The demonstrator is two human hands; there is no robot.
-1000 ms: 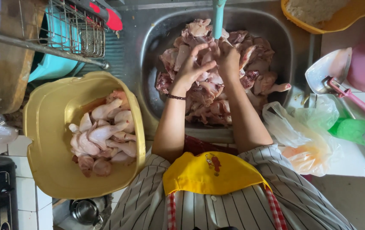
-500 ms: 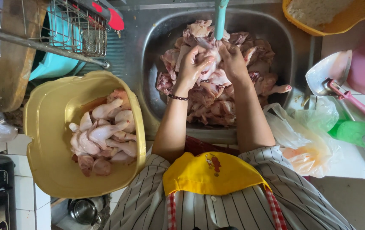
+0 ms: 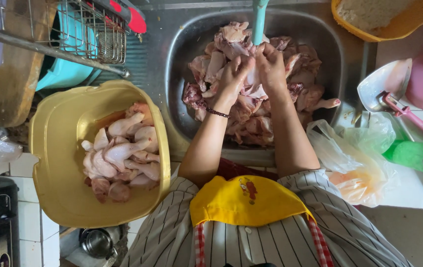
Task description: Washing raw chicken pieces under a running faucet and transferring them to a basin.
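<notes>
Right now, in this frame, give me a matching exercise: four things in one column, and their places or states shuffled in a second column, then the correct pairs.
Things:
1. yellow basin
2. left hand
3. scoop with a pink handle
4. wire rack

Places or states:
A. top left of the sink
B. over the sink, holding a chicken piece together with the right hand
C. left of the sink, holding chicken pieces
D. on the counter, right of the sink

Pairs: 1-C, 2-B, 3-D, 4-A
</notes>
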